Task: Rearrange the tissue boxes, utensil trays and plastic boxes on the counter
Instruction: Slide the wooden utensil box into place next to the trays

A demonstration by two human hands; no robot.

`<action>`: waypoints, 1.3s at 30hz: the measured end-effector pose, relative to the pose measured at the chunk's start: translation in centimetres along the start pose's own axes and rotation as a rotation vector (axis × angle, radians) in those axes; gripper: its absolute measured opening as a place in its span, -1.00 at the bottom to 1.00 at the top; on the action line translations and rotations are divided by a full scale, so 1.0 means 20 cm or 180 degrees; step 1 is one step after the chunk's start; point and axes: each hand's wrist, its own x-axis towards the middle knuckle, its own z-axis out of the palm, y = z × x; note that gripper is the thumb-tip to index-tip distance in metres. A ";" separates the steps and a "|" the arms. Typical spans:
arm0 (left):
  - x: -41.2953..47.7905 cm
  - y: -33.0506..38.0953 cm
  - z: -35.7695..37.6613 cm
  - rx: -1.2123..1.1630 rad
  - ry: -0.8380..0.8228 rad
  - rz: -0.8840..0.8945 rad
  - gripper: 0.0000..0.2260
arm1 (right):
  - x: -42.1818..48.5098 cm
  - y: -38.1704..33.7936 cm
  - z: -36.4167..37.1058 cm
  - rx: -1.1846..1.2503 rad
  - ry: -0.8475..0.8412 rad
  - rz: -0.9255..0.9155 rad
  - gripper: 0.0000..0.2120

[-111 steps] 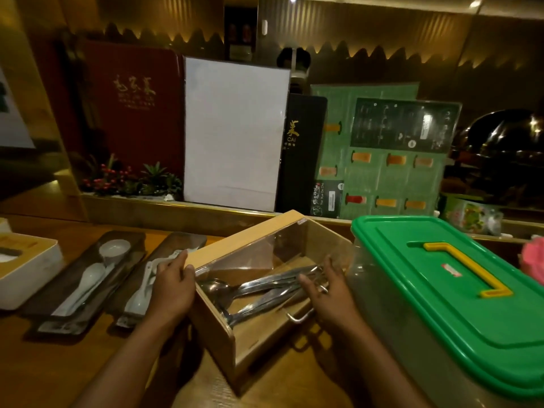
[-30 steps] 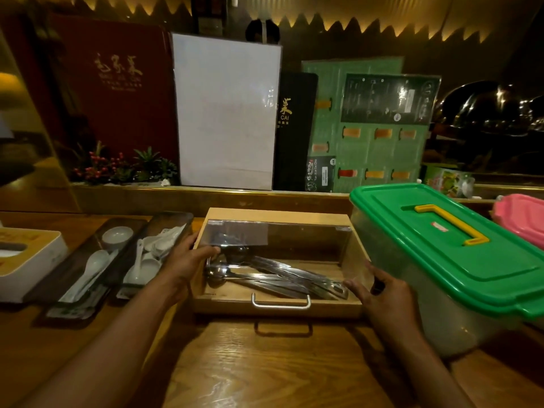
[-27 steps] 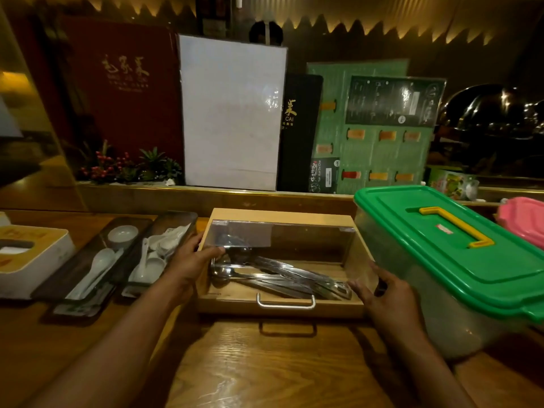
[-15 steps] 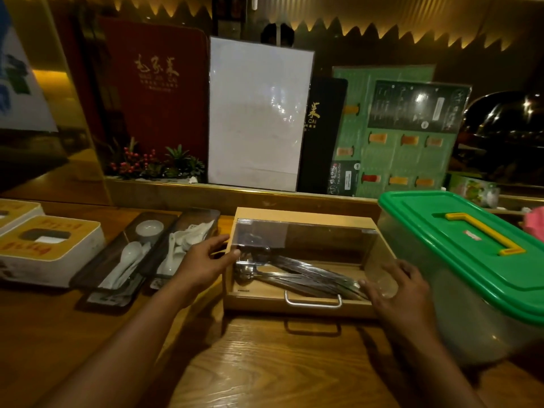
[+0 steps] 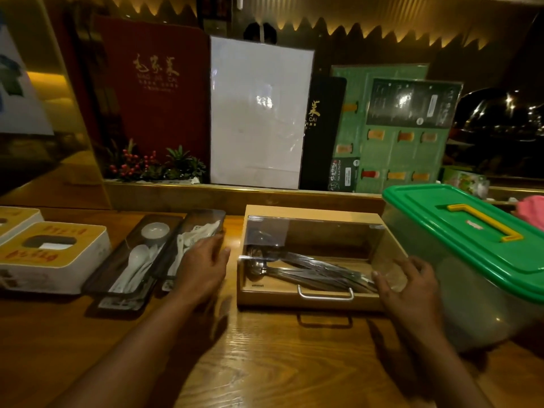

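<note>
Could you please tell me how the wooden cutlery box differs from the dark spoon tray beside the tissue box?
The wooden cutlery box is light wood, wide, with a clear lid and a metal handle; the dark spoon tray is narrow, dark and has no handle. The box holds metal cutlery; the tray holds white spoons and a small white cup. The box sits square to the counter edge; the tray lies angled. Both rest on the wooden counter.

You are facing a wooden cutlery box [image 5: 312,297] sitting mid-counter [image 5: 265,363], metal utensils [image 5: 309,269] lying in it. Two spoon trays [image 5: 138,260] are lying to its left, tissue boxes [image 5: 50,254] beyond them, a lidded plastic box [image 5: 477,260] standing right. Menus [image 5: 259,113] are leaning behind.
</note>
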 end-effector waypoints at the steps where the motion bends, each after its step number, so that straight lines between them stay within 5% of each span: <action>1: 0.00 -0.05 -0.02 0.0496 -0.0010 0.0023 -0.54 | -0.02 -0.01 0.00 0.0016 0.0041 0.0007 -0.50; 5: 0.01 -0.24 -0.06 0.1791 -0.0633 -0.0081 -0.34 | -0.04 0.00 0.00 0.0258 0.0048 0.0240 -0.45; 15: -0.12 -0.22 -0.05 0.2221 -0.0578 0.0173 -0.37 | -0.11 0.03 -0.03 0.1138 -0.0195 0.0694 -0.46; 32: -0.19 -0.12 -0.04 0.1997 -0.0530 -0.0017 -0.33 | -0.19 -0.02 -0.13 0.1074 -0.0416 0.0500 -0.39; 39: -0.10 0.22 -0.02 0.1147 0.0147 0.0449 -0.53 | -0.15 0.12 -0.38 0.0006 0.0694 -0.0333 -0.62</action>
